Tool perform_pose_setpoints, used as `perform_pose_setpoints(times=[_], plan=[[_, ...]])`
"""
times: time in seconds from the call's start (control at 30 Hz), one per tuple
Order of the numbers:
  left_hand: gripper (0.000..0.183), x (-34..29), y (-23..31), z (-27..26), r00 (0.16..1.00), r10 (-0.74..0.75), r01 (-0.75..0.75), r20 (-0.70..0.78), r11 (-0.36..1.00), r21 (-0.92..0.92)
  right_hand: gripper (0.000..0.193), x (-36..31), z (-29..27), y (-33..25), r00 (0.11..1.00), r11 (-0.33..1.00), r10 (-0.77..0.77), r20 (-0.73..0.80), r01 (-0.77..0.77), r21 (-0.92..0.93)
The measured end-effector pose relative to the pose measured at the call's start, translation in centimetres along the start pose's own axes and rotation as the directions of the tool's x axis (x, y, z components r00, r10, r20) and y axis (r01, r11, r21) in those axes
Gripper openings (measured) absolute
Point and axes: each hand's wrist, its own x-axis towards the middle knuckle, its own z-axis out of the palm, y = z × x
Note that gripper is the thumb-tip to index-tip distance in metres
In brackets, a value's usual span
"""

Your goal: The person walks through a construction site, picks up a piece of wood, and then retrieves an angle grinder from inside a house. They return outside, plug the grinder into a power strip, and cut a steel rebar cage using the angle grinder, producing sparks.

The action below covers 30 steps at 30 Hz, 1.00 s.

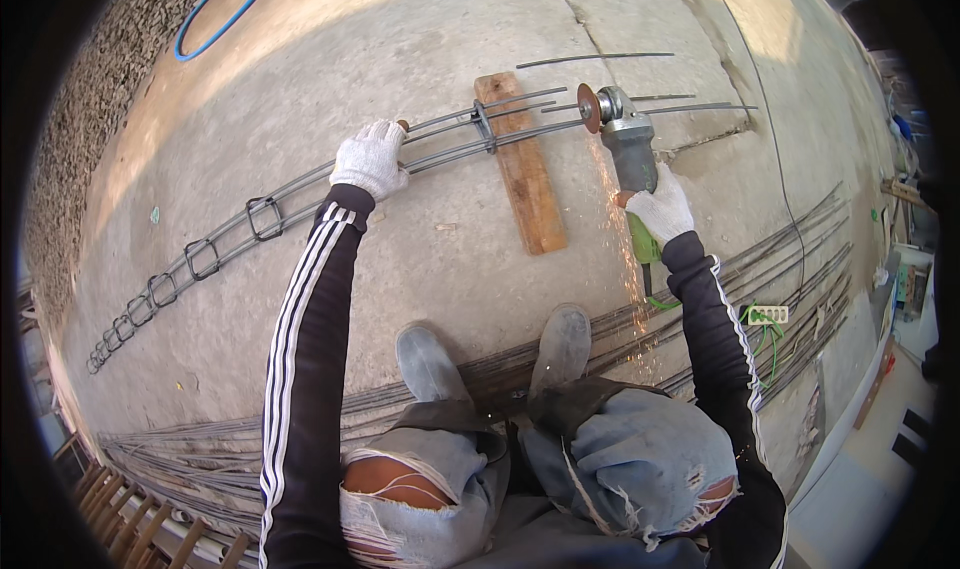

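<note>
My left hand [371, 159], in a white knit glove, is closed around the bars of a long rebar cage [290, 191] with square stirrups. The cage's right end rests across a wooden board [533, 194]. My right hand [663, 207], also gloved, grips an angle grinder [631, 154] with a green rear body. Its reddish-brown disc [590, 109] meets the end of a lower bar, and orange sparks [610, 194] stream down toward my right boot's side. Cut-off rod pieces [595, 59] lie on the concrete beyond the disc.
Long steel rods [800, 249] lie in bundles on the ground, passing behind my boots [562, 344]. A white power strip [768, 315] with a green cord sits on the rods at right. A dark cable [765, 99] crosses the concrete. A blue hose [215, 34] loops at the far left.
</note>
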Motion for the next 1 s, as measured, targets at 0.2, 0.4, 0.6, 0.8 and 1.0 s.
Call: perform_pose_setpoints(times=[0.2, 0.4, 0.6, 0.8, 1.0], plan=[[0.053, 0.1, 0.0, -0.1, 0.999, -0.022, 0.021, 0.030, 1.000, 0.015, 0.052, 0.1, 0.2, -0.1, 1.000, 1.000, -0.030, 0.010, 0.030, 0.010], [0.053, 0.1, 0.1, -0.3, 0.999, -0.021, 0.020, 0.033, 1.000, 0.017, 0.060, -0.5, -0.2, 0.0, 1.000, 0.999, 0.000, 0.002, 0.000, -0.038], [0.052, 0.1, 0.1, -0.4, 1.000, -0.014, 0.014, 0.026, 1.000, -0.005, 0.060, -0.8, 0.1, 0.3, 1.000, 1.000, -0.013, -0.003, 0.013, 0.020], [0.053, 0.2, 0.0, -0.3, 0.998, -0.031, 0.031, 0.049, 1.000, 0.007, 0.055, 0.0, 0.4, 0.9, 1.000, 0.999, 0.019, -0.007, -0.020, -0.045], [0.054, 0.2, -0.1, -0.2, 0.999, -0.018, 0.018, 0.041, 1.000, -0.004, 0.053, -0.2, 0.4, 0.8, 1.000, 1.000, -0.021, -0.007, 0.021, -0.009]])
